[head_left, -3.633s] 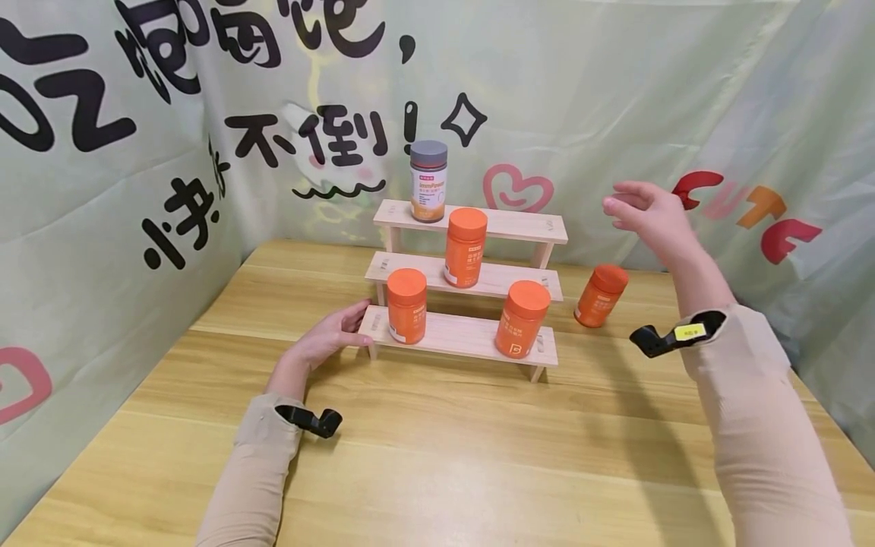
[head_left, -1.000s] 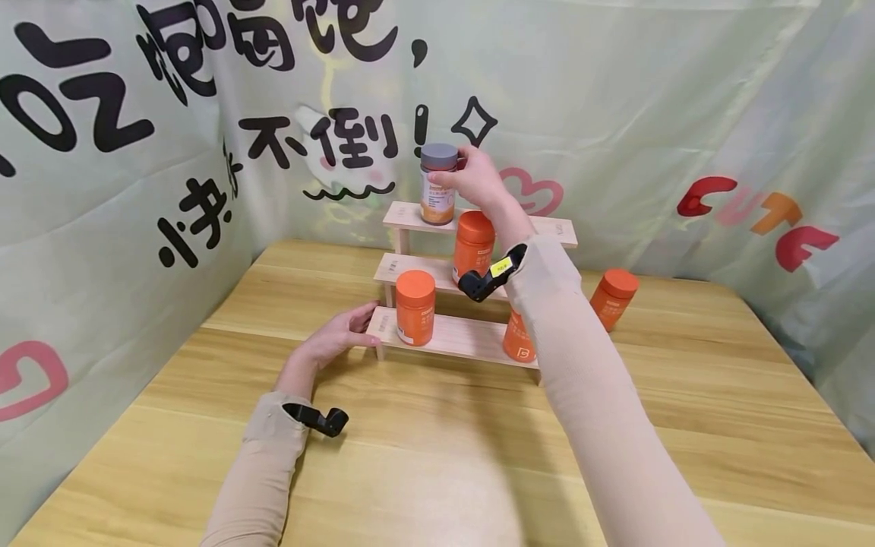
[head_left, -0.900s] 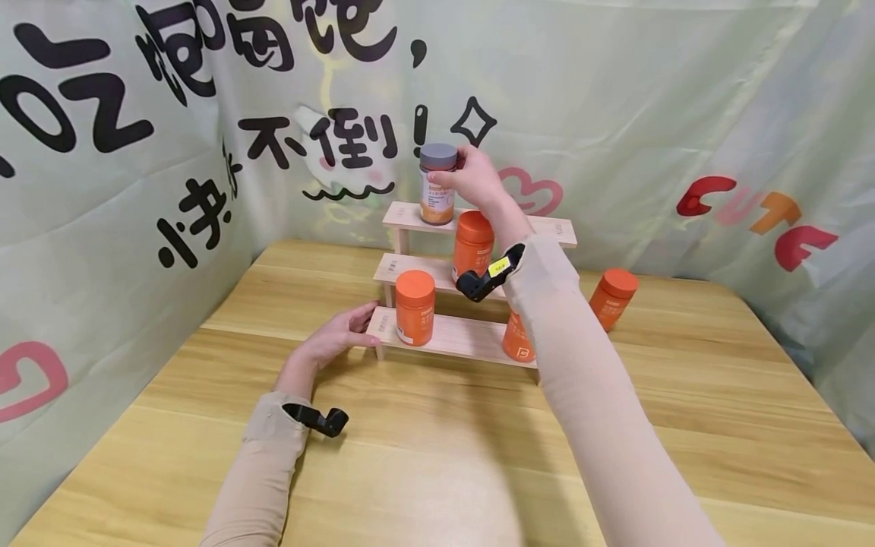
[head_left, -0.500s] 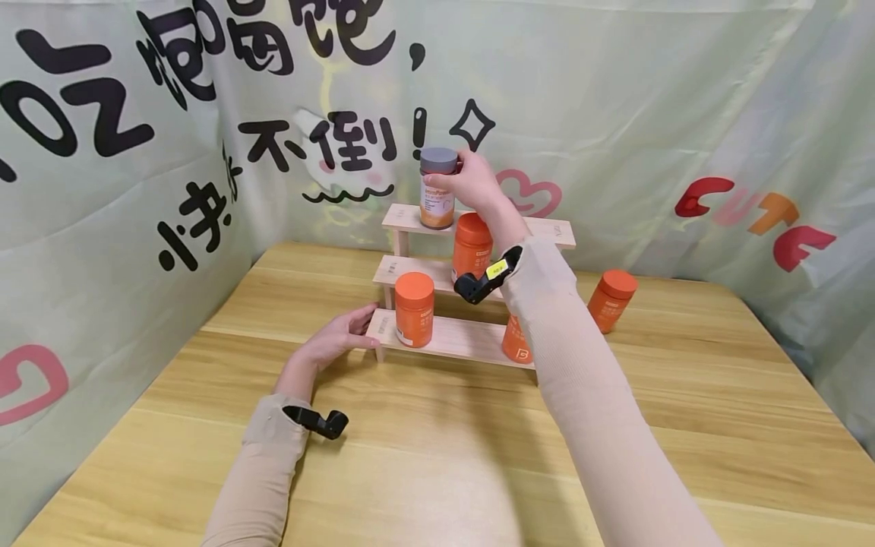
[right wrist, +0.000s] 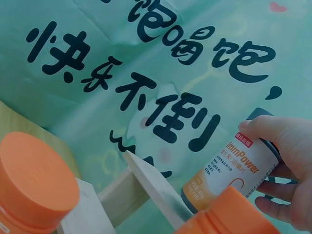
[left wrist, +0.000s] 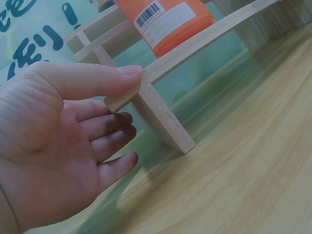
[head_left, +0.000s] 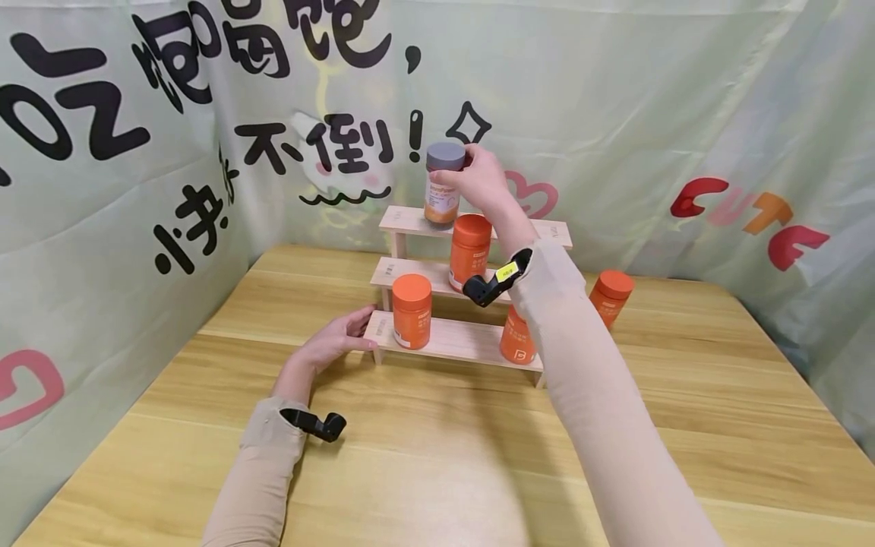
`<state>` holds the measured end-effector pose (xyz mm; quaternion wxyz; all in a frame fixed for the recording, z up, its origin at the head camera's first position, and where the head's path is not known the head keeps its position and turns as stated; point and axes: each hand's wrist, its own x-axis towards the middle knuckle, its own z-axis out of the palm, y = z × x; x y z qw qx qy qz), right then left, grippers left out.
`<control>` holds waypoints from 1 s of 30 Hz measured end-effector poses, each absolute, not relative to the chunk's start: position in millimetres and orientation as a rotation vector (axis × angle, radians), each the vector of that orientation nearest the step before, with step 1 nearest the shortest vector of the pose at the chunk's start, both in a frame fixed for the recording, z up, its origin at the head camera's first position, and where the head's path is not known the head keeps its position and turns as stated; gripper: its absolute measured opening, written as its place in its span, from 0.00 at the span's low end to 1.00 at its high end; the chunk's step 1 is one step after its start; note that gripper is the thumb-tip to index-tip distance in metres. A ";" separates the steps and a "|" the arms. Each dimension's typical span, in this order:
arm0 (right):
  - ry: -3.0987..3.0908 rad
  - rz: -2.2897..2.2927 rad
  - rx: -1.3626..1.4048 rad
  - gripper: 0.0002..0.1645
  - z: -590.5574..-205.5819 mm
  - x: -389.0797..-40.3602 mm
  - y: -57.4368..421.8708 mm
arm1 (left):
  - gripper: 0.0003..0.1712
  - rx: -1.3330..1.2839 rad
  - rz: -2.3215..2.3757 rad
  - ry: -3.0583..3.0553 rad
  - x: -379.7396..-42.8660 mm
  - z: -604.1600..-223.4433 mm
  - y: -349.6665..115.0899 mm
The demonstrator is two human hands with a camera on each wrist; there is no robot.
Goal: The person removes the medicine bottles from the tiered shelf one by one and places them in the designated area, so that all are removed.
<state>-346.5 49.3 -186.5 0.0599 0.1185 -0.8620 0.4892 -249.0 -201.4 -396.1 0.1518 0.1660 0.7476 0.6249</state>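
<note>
My right hand grips a supplement bottle with a grey cap and a white and orange label. Its base is close over the top tier of a three-tier wooden stand; the right wrist view shows the thumb across the label side and the fingers behind. At the stand's left end my left hand holds the lowest shelf. The left wrist view has its thumb on top of the board and the fingers below.
Orange bottles stand on the lowest shelf, one at left, one at right partly behind my sleeve. Another orange bottle is on the middle shelf. To the right, an orange bottle stands on the wooden table. A printed curtain hangs behind.
My right hand came from the right side to the grey-capped bottle and took hold of it. Just now the bottle has shifted slightly right and up. My left hand stays at the stand.
</note>
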 end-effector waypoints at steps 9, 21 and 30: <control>-2.476 1.575 0.355 0.36 -173.5 -341.1 71.5 | 0.51 0.468 1.794 2.148 -250.1 -397.3 -201.0; -2.442 1.573 0.244 0.36 -163.3 -336.6 119.0 | 0.51 0.476 1.783 2.158 -249.5 -395.5 -201.9; -2.382 1.546 0.194 0.36 -167.0 -332.2 155.5 | 0.52 0.478 1.793 2.144 -249.4 -397.2 -202.5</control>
